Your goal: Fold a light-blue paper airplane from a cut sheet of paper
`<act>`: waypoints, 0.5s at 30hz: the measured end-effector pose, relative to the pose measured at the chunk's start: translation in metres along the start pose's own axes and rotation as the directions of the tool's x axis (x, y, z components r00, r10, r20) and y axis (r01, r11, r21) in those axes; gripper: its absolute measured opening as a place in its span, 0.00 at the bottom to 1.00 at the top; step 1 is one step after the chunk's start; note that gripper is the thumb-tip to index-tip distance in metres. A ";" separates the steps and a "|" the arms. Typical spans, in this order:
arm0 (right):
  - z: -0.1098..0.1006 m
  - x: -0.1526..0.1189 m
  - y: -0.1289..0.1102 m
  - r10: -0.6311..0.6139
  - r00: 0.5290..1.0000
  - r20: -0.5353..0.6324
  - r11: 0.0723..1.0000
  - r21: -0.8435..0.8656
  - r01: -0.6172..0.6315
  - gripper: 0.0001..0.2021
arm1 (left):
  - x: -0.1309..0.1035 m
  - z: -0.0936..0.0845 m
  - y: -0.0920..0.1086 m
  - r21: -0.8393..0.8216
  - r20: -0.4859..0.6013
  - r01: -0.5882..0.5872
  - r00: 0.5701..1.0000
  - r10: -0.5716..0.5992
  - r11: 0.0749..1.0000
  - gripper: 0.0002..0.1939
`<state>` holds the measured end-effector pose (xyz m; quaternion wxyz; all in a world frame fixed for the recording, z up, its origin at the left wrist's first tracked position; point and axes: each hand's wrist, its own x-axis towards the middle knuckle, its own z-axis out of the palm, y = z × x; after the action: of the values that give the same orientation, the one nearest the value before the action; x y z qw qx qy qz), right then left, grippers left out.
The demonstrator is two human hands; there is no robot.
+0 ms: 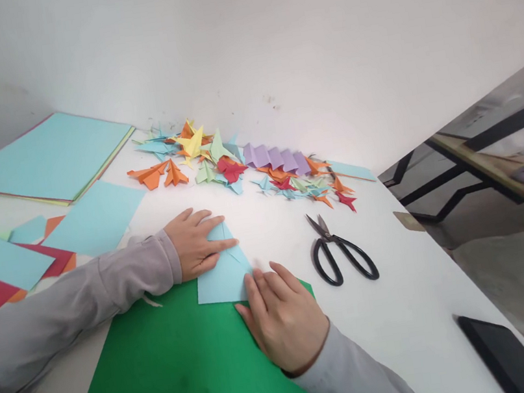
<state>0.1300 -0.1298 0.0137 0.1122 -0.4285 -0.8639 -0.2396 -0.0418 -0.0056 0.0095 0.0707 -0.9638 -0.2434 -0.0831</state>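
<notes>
A light blue paper (221, 286) with a folded, pointed top and crease lines lies partly on a green sheet (184, 372) and partly on the white table (266, 222). My left hand (197, 242) rests flat on its upper left part with the fingers spread. At the lower right edge of the blue paper is my right hand (283, 318), its fingers bent and its fingertips touching the paper's edge. The right thumb lies near the bottom edge, apart from the fingers.
Black-handled scissors (331, 248) lie right of my hands, blades partly apart. Folded paper shapes (190, 143) line the wall. Stacked coloured sheets (49, 156) and loose pieces (10, 260) are at left. A phone (505, 354) lies near the right edge.
</notes>
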 end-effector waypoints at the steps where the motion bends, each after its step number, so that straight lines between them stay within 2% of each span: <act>1: 0.000 -0.001 -0.001 0.005 1.000 -0.006 1.000 -0.008 -0.005 0.17 | 0.000 -0.001 0.001 0.002 -0.003 -0.001 1.000 0.001 1.000 0.21; 8: -0.001 -0.001 -0.002 0.060 0.996 -0.070 0.998 -0.003 -0.061 0.15 | 0.001 -0.001 0.005 0.015 0.006 0.000 1.000 0.000 1.000 0.22; 15: 0.003 0.004 0.003 0.184 0.981 -0.064 0.979 0.095 -0.178 0.12 | -0.001 0.001 0.009 -0.030 -0.016 0.018 1.000 -0.019 0.999 0.26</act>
<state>0.1306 -0.1239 0.0136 0.1837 -0.4909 -0.8266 -0.2049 -0.0385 -0.0137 0.0072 0.0576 -0.9617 -0.2505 -0.0950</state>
